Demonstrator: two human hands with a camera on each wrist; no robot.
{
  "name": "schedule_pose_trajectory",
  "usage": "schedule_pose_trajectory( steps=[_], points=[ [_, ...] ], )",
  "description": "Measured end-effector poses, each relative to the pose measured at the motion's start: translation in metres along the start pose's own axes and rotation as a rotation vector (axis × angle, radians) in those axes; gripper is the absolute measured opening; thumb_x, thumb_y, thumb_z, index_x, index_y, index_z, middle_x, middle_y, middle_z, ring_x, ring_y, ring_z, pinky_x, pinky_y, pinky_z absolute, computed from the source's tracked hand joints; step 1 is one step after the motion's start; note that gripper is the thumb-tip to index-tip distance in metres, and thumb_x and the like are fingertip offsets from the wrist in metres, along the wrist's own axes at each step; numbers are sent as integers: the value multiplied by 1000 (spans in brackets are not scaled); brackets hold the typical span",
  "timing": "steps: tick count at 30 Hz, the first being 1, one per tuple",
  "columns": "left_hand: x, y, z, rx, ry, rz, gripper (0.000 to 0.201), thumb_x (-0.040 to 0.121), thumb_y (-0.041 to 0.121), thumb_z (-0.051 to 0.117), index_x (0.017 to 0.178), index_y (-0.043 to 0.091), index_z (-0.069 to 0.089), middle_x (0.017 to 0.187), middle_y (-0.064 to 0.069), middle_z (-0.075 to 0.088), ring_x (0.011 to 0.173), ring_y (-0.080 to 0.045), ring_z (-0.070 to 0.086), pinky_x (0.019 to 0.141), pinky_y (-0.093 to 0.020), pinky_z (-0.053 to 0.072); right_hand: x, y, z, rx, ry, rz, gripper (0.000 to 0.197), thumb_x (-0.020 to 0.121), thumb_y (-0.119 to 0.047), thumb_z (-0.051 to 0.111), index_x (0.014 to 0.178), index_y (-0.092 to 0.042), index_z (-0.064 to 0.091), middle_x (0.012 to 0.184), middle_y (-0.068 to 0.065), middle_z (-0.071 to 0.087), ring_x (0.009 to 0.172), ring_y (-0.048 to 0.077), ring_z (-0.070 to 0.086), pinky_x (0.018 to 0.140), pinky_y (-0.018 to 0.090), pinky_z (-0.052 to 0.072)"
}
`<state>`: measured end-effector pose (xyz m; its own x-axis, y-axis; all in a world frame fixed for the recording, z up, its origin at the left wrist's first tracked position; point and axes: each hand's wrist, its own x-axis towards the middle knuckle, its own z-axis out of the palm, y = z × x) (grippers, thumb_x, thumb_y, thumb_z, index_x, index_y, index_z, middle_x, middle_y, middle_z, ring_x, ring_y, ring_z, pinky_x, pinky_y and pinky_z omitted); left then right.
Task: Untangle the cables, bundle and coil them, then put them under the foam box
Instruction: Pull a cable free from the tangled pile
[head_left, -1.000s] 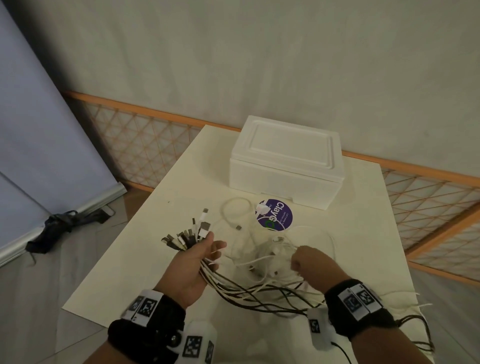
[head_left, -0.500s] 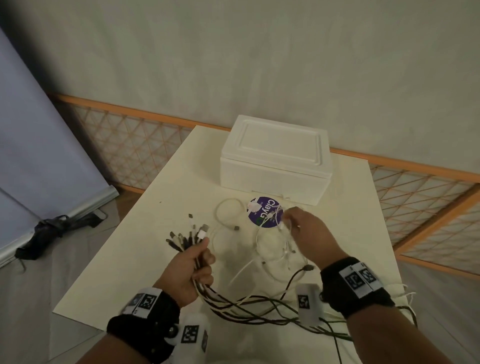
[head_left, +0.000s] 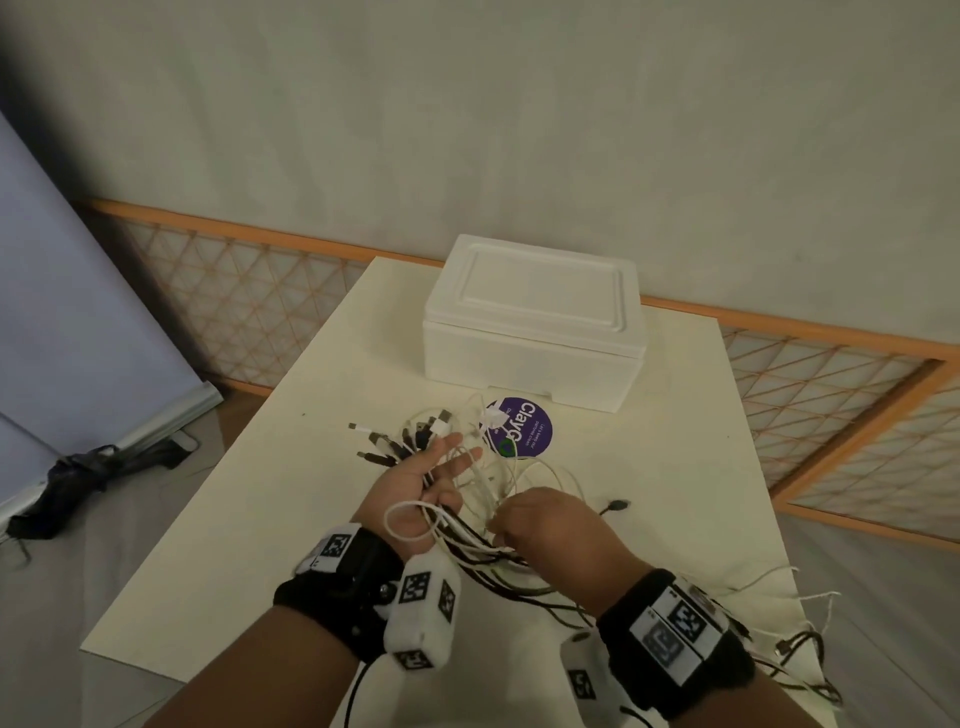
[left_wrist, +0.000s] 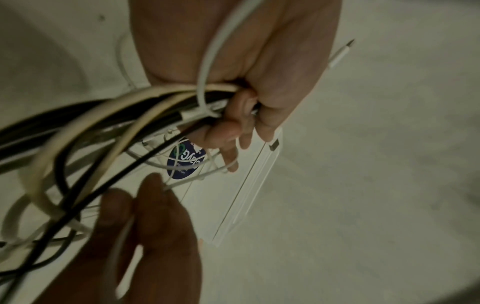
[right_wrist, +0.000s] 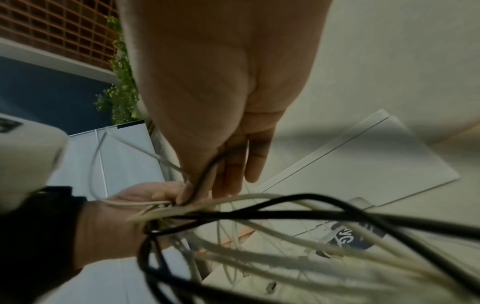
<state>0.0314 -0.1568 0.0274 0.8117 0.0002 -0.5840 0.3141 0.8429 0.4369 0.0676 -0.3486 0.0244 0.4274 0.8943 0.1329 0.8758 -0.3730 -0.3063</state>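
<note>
Nearest the camera, black and white cables (head_left: 498, 556) trail off the near right edge of the cream table (head_left: 218, 530), their loose ends hanging past the corner. Just beyond, the right hand (head_left: 550, 535) sits knuckles-up beside the left palm; half a second ago it was reaching far out over the purple sticker, and it has since drawn back toward the body. Its fingers curl down among the strands, and the left wrist view shows a thin white cable pinched between its fingertips (left_wrist: 145, 185). The left hand (head_left: 415, 483) lies palm-up with the bundle across it: earlier its fingers were closed round the cables, now the long fingers stretch out nearly straight, while the wrist view shows one finger curled over the strands at the palm. A white loop now rests on the heel of that hand. The plug ends fan out past its fingertips to the far left. Farther on lies the round purple sticker (head_left: 519, 428), crossed by thin white cable, and beyond it the white foam box (head_left: 535, 322) stands closed, in the same place as before.
</note>
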Motion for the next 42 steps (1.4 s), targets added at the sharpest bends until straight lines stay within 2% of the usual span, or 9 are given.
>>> schedule_pose_trajectory(
  steps=[4,7,14,19,25,27,31,36,42],
  points=[
    [10,16,5,-47,54,96,13,86,26,59,91,14,61,105,-4,67,36,-11,45,39,-17,42,-13,4,-2,2,1,71,18,81,-28,50,76,-23,67,72,-9,64,67,13,61,60,21,50],
    [24,27,7,11,153,175,23,93,25,56,110,11,64,113,0,67,51,-11,53,47,-23,50,-31,10,-7,-16,37,169,25,81,-40,47,71,-28,67,68,-14,64,63,5,60,57,16,49],
    [53,24,0,38,272,222,39,95,15,55,134,11,48,121,-7,63,30,-6,27,40,-16,40,-103,42,-30,6,-36,610,10,88,-32,62,86,-24,68,84,-9,66,84,9,61,73,22,44],
    [58,21,-9,105,296,139,17,98,25,52,104,11,60,94,4,59,28,-7,34,55,-28,38,-136,46,-55,28,49,789,16,89,-31,62,74,-31,57,75,-12,61,74,5,56,64,18,40],
    [42,19,-12,161,204,124,28,98,28,51,113,5,60,113,-7,69,28,-6,26,40,-17,42,-102,31,-76,140,515,515,13,88,-29,53,77,-29,47,78,-16,48,73,5,49,60,15,39],
    [29,20,-11,205,148,78,27,98,26,51,108,4,62,103,-10,72,28,-6,27,36,-17,39,-71,22,-78,193,570,482,11,90,-32,55,81,-26,52,83,-17,51,75,7,53,60,20,47],
    [5,21,3,284,10,99,28,88,10,58,114,4,65,107,-6,68,31,-6,32,36,-18,35,1,-1,-81,317,513,291,24,85,-38,55,82,-15,62,84,-12,56,83,4,56,71,11,46],
    [-23,21,27,425,-79,307,18,86,0,59,71,10,64,46,3,37,32,-5,27,39,-21,34,61,-27,-81,416,421,146,11,83,-28,64,84,-17,64,81,-15,57,79,4,58,69,16,47],
    [-34,48,16,51,-54,220,23,91,24,53,102,8,66,76,-2,73,29,-5,35,35,-15,36,65,-36,-78,479,277,95,7,77,-19,73,80,-13,70,80,-5,66,75,7,61,70,22,50]
  ],
)
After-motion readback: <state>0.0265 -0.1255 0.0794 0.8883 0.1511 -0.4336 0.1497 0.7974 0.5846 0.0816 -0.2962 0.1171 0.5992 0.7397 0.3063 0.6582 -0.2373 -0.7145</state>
